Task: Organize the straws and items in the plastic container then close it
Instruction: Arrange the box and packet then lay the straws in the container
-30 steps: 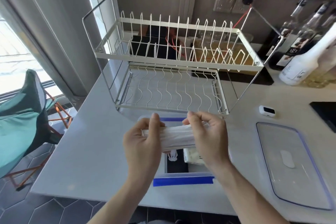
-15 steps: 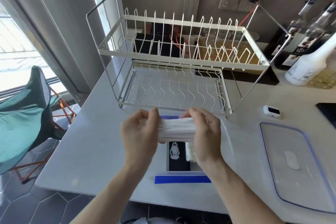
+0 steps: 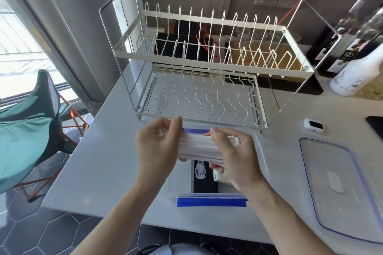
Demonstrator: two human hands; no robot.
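Observation:
A bundle of white wrapped straws (image 3: 199, 146) is held level above the open plastic container (image 3: 211, 202), which has blue clips at its near and far ends. My left hand (image 3: 157, 147) grips the bundle's left end. My right hand (image 3: 234, 157) grips its right end from above. Inside the container lie a black packet with a white figure (image 3: 202, 174) and a pale packet (image 3: 220, 177), both partly hidden by my hands. The container's clear lid (image 3: 339, 198) lies flat on the counter to the right.
A white two-tier wire dish rack (image 3: 205, 80) stands just behind the container. A small white device (image 3: 313, 125) sits right of the rack. Bottles (image 3: 352, 47) stand at the back right. The counter's edge drops off at the left toward a teal folding chair (image 3: 27, 122).
Both hands stay on the straw bundle over the container; the bundle's right end now sticks out past my right hand. The view has shifted slightly.

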